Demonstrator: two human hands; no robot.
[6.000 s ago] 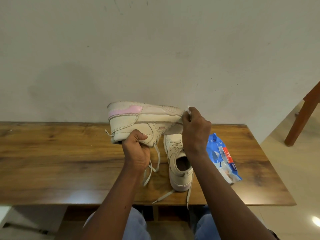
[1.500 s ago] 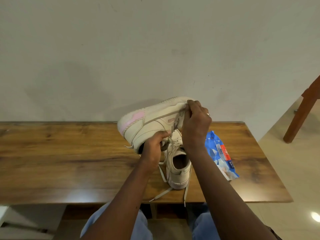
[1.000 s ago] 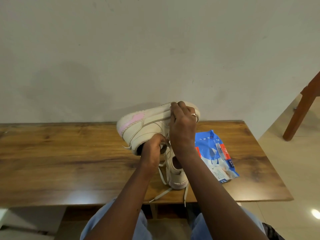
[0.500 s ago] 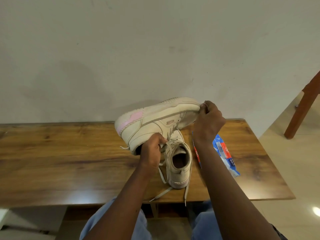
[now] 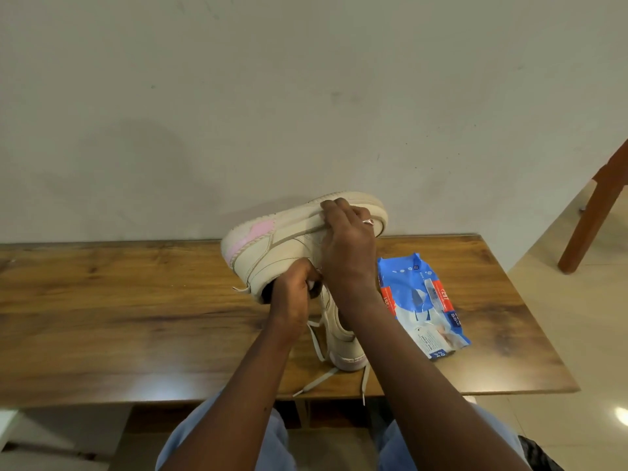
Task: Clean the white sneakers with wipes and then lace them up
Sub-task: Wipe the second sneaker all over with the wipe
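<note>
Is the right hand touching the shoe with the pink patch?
Touching. Head view shows the right hand pressed against the side of the raised sneaker.

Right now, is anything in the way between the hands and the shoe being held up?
No, nothing visible. The left hand grips the raised sneaker at its opening and the right hand presses on its side. The other sneaker lies on the table below them.
</note>
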